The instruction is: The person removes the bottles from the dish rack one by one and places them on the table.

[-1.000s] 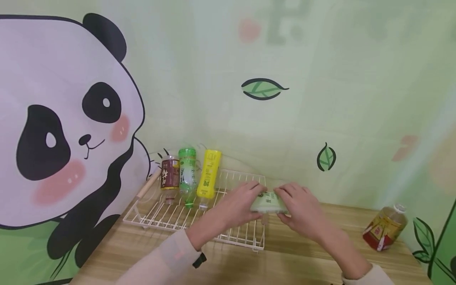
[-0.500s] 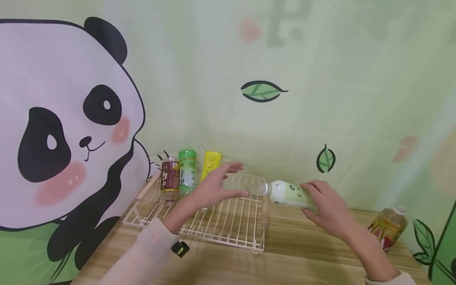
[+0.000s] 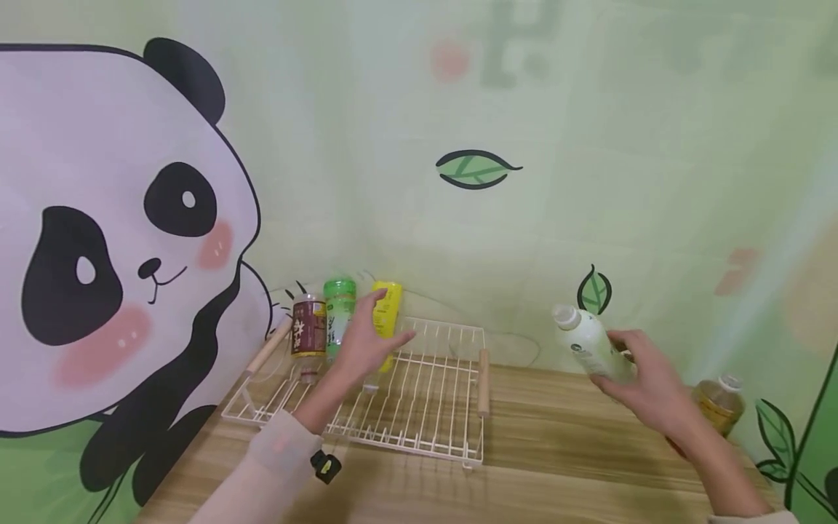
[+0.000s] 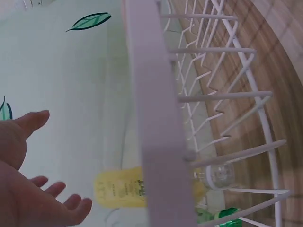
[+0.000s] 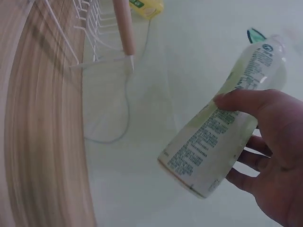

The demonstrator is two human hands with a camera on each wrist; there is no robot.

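Note:
My right hand [image 3: 648, 382] grips a pale green and white bottle [image 3: 589, 346] round its middle, above the table to the right of the rack. The bottle's white cap points up and left in the head view; the right wrist view shows its printed label and base. My left hand [image 3: 363, 338] holds nothing, its thumb and fingers spread over the white wire rack [image 3: 419, 397]. Behind that hand stands a yellow bottle [image 3: 388, 313], partly covered, cap down in the rack. A green bottle [image 3: 339, 309] and a maroon-labelled bottle [image 3: 308, 327] lean beside it, also cap down.
Wooden handles [image 3: 484, 382] flank the rack on the wooden table [image 3: 550, 473]. At the far right stands a bottle with amber contents [image 3: 719, 400], partly behind my right forearm. A panda-printed curtain [image 3: 366, 182] closes off the back.
Both hands were on the green and white bottle over the rack's right side. My left hand has let go and moved left; my right hand has carried the bottle right and turned it cap up.

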